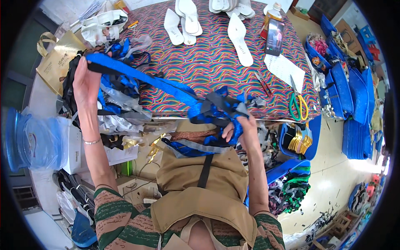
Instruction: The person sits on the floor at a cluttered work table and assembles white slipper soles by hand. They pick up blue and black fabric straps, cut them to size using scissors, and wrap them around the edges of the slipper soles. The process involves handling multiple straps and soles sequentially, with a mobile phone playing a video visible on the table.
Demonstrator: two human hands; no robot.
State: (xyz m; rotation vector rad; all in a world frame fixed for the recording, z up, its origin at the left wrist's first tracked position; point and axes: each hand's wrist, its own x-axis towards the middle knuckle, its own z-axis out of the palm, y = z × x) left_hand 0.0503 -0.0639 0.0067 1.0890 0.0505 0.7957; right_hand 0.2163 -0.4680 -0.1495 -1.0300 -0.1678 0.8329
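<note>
A shiny blue strip with a black backing (143, 75) stretches between my two hands above the table's near edge. My left hand (88, 77), raised at the far left, pinches one end of it. At centre right, my right hand (245, 132) is closed around a tangled bunch of blue and black strips (218, 109), where the long strip runs in. More blue and grey strips (187, 148) hang over the lap of my brown apron (175, 168). Beside my left forearm lies a heap of blue, black and clear scraps (121, 89).
White insoles (239, 41) lie at the back of the patterned table (200, 62). To the right are a phone (275, 37), a bottle (266, 25), tweezers (263, 84) and green-and-yellow scissors (298, 104). Blue bins (308, 143) stand below right; a large water jug (37, 139) stands left.
</note>
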